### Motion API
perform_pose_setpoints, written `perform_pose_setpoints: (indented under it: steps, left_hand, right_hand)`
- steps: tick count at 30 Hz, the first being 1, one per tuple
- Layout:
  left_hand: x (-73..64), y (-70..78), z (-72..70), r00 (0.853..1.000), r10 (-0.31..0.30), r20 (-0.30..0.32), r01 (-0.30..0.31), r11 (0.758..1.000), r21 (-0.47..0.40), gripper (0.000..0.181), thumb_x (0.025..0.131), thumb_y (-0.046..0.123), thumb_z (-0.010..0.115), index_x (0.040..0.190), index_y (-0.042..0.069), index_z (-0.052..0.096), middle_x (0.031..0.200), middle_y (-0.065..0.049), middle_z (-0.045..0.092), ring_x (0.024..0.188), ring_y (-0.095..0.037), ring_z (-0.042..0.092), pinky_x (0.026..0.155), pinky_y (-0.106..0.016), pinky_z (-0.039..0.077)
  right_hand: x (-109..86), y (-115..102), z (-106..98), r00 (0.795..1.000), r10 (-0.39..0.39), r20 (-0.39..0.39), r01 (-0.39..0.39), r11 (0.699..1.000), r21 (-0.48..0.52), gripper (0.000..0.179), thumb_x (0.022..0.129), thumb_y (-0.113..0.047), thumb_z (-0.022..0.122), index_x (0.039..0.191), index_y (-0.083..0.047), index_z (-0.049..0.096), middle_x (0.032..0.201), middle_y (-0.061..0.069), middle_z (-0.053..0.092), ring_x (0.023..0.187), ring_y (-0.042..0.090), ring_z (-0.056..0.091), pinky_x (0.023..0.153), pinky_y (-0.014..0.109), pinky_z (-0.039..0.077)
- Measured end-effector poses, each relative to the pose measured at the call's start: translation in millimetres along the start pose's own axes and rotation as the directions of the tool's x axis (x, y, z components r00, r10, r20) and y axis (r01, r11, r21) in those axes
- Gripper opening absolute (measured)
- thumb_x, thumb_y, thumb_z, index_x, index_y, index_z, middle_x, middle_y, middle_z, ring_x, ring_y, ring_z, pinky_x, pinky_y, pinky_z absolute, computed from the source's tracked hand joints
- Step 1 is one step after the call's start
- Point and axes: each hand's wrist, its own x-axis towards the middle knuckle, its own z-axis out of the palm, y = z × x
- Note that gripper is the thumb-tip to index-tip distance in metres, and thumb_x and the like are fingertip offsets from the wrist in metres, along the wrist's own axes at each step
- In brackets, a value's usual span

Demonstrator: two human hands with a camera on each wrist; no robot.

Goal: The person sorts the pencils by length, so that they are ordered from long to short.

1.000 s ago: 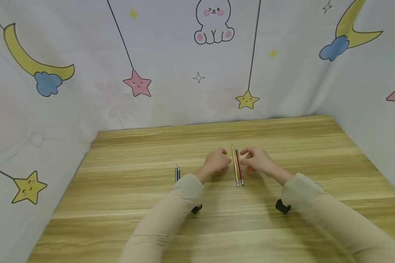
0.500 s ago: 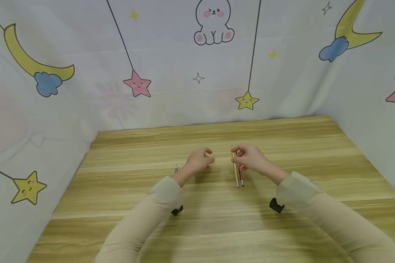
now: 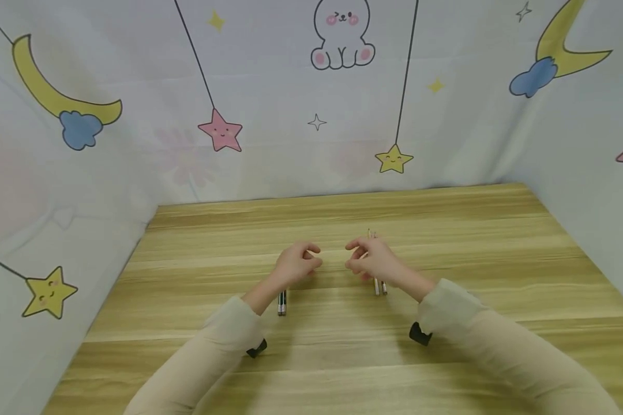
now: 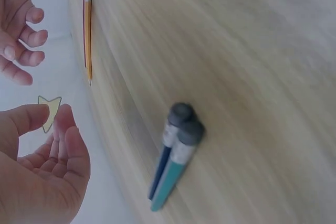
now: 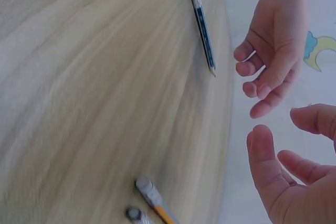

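My left hand (image 3: 294, 262) is over the table with nothing in its loosely curved fingers. Beneath it lie a teal pencil (image 4: 170, 179) and a dark blue pencil (image 4: 160, 165), side by side, eraser ends toward me; in the head view the hand covers their far ends. My right hand (image 3: 378, 260) also holds nothing, thumb and fingertips apart, facing the left. It overlaps a yellow pencil (image 4: 88, 35) and a red pencil (image 4: 84, 30), which lie close together on the wood. Their tips and erasers show past the hand in the head view.
The wood-grain table (image 3: 337, 351) runs back to a white cloth (image 3: 270, 167) printed with stars and moons, which also closes in both sides. A small black piece (image 3: 420, 334) shows under the right cuff, another (image 3: 256, 348) under the left.
My left hand has drawn leftward, away from the yellow and red pencils, to above the teal and dark blue pair. My right hand has shifted left across the yellow and red pencils.
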Motion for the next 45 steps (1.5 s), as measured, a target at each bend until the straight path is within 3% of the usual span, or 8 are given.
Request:
perform_pose_setpoints:
  steps: [9,18,32,45]
  left_hand:
    - [-6.0,-22.9,-14.8,0.996,-0.02,-0.082,0.019,1.0,-0.014,0.033,0.082,0.016,0.058,0.113,0.005,0.055,0.083,-0.009,0.064,0.069,-0.021,0.064,0.058,-0.025,0.047]
    - [-13.0,-41.9,-29.6,0.991,-0.033,-0.129,0.041,0.997,0.058,0.039,0.08,0.015,0.06,0.116,0.003,0.052,0.083,-0.009,0.065,0.065,-0.015,0.061,0.057,-0.023,0.044]
    - [-18.5,-51.8,-41.8,0.992,-0.101,-0.08,0.113,0.979,0.171,0.049,0.077,0.018,0.065,0.121,0.005,0.048,0.091,-0.007,0.064,0.075,-0.016,0.057,0.062,-0.026,0.044]
    - [-18.6,-61.7,-41.3,0.992,-0.107,-0.061,0.119,0.963,0.241,0.049,0.077,0.018,0.066,0.121,0.004,0.048,0.086,-0.006,0.063,0.066,-0.014,0.054,0.055,-0.022,0.041]
  right_hand:
    - [13.0,1.7,27.4,0.999,-0.013,0.034,0.013,1.0,-0.003,0.043,0.08,-0.012,0.061,0.119,0.001,0.047,0.09,0.01,0.053,0.066,0.017,0.055,0.052,0.031,0.05]
    - [23.8,1.5,50.9,1.0,-0.004,0.021,0.006,0.998,-0.067,0.044,0.078,-0.018,0.066,0.118,-0.005,0.05,0.092,0.008,0.055,0.055,0.014,0.05,0.046,0.025,0.046]
    - [35.1,-8.3,73.5,0.996,-0.063,0.063,0.07,0.992,-0.106,0.046,0.078,-0.017,0.066,0.117,-0.001,0.05,0.093,0.011,0.055,0.057,0.014,0.051,0.047,0.024,0.044]
    - [48.5,-8.3,96.2,0.99,-0.123,0.066,0.136,0.953,-0.272,0.05,0.075,-0.027,0.068,0.115,-0.003,0.052,0.083,0.005,0.056,0.069,0.014,0.049,0.057,0.023,0.041]
